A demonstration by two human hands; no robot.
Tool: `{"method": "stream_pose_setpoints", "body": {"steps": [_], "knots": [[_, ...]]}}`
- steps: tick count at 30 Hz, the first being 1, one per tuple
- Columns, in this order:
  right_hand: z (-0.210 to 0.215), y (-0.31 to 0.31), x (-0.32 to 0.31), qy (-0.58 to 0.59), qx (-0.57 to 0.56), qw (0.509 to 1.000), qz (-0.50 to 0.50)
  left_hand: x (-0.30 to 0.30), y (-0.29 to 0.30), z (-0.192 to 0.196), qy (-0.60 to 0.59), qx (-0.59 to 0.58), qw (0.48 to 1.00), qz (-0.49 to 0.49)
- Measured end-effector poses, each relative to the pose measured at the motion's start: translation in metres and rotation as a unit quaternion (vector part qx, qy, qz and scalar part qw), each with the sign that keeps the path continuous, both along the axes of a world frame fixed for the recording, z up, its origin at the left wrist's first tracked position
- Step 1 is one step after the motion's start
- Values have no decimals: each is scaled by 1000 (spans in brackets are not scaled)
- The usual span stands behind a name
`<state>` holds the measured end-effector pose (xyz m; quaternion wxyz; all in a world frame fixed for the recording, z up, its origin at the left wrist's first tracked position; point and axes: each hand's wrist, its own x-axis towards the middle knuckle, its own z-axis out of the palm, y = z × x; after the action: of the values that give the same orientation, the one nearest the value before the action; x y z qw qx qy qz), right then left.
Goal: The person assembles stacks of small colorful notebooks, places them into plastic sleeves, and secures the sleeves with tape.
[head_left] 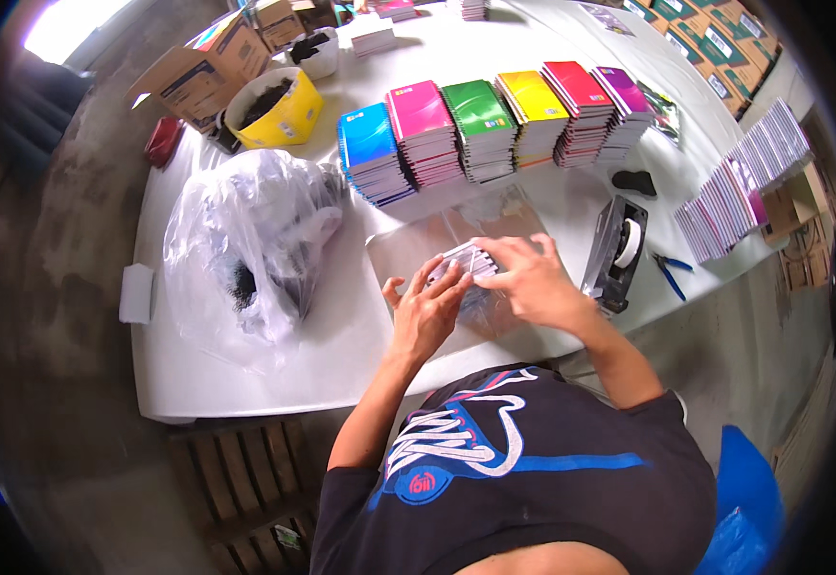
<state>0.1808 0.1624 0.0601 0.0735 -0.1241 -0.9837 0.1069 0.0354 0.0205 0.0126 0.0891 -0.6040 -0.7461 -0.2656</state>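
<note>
Being held left of the black tape dispenser (611,251), over a clear sheet (400,251), is a small white bundle (464,259). It is touched by the left hand (427,311) and right hand (538,284), both half curled. Blue pliers (670,279) are seen right of the dispenser.

Head view looking down at a white-covered table (193,379). At the clock's centre, a person's left hand (425,314) and right hand (536,280) hold a small, pale, ridged item (464,260) between their fingers, above a clear plastic sheet (394,251). From the hands, six colourful stacks of spiral notebooks (479,129) stand around 12 o'clock; a crumpled plastic bag (255,240) sits at 9, a yellow tub (288,117) between 10 and 11. At 3 are a black tape dispenser (615,278) and, just beyond, blue-handled pliers (671,280).
</note>
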Motion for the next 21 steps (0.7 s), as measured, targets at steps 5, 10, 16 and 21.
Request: {"method": "stream_pose_setpoints", "body": {"steps": [5, 10, 16, 21], "knots": [[-32, 32, 93, 213, -28, 898, -384, 8, -1, -14, 42, 43, 998, 4], [-88, 46, 158, 171, -410, 717, -538, 4, 2, -18, 64, 57, 996, -22], [-76, 42, 144, 308, -575, 503, -567, 2, 4, -14, 40, 61, 996, -46], [-62, -5, 154, 391, -584, 510, -496, 0, 0, -12, -10, 57, 998, -33]]}}
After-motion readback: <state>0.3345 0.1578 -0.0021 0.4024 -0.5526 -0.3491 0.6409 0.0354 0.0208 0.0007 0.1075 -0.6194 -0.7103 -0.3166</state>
